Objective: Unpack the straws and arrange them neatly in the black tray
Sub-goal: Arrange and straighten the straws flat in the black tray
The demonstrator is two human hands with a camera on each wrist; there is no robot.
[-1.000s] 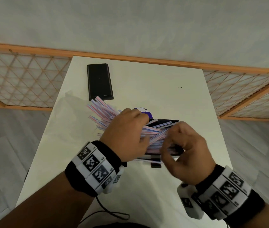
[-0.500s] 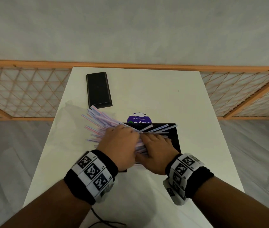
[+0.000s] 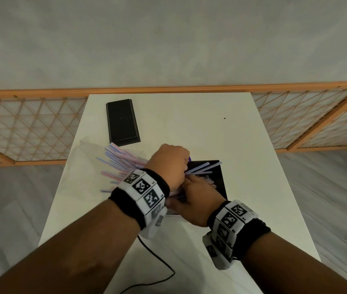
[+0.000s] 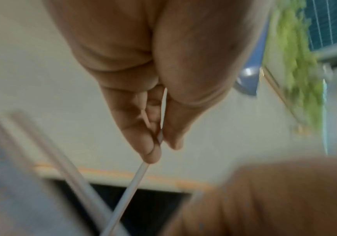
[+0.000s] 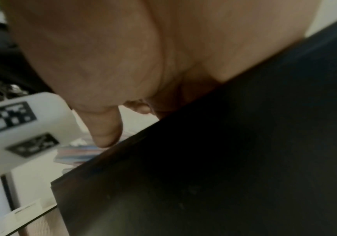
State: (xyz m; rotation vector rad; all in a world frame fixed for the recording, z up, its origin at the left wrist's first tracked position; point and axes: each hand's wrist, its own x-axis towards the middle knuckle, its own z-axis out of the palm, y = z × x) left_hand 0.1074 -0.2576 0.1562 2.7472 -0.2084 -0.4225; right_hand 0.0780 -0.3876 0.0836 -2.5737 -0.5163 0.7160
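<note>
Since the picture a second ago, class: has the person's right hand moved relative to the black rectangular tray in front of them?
Yes. The right hand has moved forward and left onto the black rectangular tray, pressing the straws beside the left hand.

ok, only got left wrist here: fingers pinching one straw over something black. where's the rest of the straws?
Observer: Head view: the straws fan out in a loose pile, sticking out past the left edge of the tray over the table.
Operator: And the other hand?
Observer: The right hand rests at the tray's near edge. Its fingers are hidden under the left hand, the one pinching your straw.
Operator: Any other tray around?
Observer: Yes, a second black tray lies far left on the table, just beyond the pile.
</note>
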